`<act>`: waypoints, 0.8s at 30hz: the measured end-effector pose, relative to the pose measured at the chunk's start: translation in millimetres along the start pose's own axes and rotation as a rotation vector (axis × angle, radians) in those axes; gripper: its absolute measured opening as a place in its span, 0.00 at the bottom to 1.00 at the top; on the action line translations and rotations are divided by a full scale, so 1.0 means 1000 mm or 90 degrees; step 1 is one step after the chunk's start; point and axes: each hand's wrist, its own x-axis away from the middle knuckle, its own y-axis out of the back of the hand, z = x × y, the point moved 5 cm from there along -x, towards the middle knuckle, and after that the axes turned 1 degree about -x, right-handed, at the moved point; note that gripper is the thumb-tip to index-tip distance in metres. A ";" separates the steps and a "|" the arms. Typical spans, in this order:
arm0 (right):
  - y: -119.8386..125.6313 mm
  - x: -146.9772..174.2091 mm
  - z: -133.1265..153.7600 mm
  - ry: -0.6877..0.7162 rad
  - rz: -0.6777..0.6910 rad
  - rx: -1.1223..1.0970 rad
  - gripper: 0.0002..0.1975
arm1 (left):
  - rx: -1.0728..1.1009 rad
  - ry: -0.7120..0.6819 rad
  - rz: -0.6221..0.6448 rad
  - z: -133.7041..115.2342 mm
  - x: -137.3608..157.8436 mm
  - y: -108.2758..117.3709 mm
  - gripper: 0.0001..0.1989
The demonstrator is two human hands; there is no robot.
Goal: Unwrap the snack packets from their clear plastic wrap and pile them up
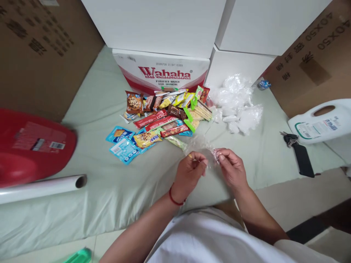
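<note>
A clear plastic bag stretches between my two hands over the front of the cloth-covered surface. My left hand, with a red cord at its wrist, has its fingers curled in a pinch at the bag's near edge. Thumb and fingertips of my right hand close on the crumpled right end of the bag. Just beyond lies a pile of wrapped snacks, among them red bars, a yellow packet, a cookie packet and blue packets. A heap of crumpled clear bags sits to its right.
A Wahaha water carton and white boxes stand behind. Brown cartons flank both sides. At left are a red container and a white roll; at right, a detergent bottle, keys and a black object.
</note>
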 end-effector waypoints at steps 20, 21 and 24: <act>-0.002 0.005 0.005 0.064 0.041 0.168 0.08 | 0.068 0.068 0.011 0.019 -0.006 -0.011 0.20; -0.006 0.007 0.008 0.092 0.056 0.195 0.07 | 0.078 0.077 0.016 0.019 -0.006 -0.013 0.21; -0.012 0.011 0.016 0.173 0.055 0.287 0.06 | 0.100 0.090 0.010 0.020 -0.006 -0.015 0.22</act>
